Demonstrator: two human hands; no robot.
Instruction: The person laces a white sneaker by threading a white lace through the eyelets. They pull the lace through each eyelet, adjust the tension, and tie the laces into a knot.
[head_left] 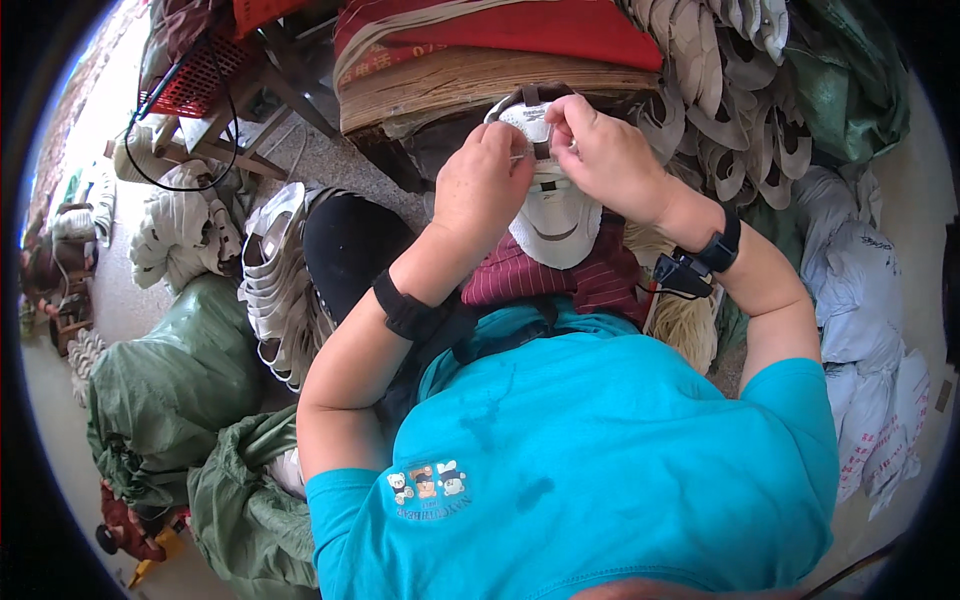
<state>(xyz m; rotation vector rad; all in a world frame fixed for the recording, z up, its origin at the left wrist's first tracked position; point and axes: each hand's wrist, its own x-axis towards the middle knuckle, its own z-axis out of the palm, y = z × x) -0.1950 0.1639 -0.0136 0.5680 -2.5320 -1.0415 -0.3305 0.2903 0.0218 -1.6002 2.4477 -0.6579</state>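
Insole (553, 215), white and shoe-shaped, is held over my lap above a striped maroon cloth (560, 278), its heel end pointing toward me and its toe end up at my fingers. Nearest me I see my teal shirt (600, 450) filling the lower frame, with both forearms rising from it, each wearing a black wrist strap. My left hand (482, 180) is closed, fingers curled and pinching the left side of the insole's top end. My right hand (605, 150) is closed too, thumb and forefinger pinching the same end from the right, beside a dark strap crossing the insole there. Left of my lap, a stack of white insoles (275, 275) leans beside green sacks (170, 385). Right of my arm lie pale sacks (860, 300). Beyond my hands sits a thick brown sheet pile (450, 90) under a red cover (520, 25), with more cut insoles (740, 90) heaped to its right.
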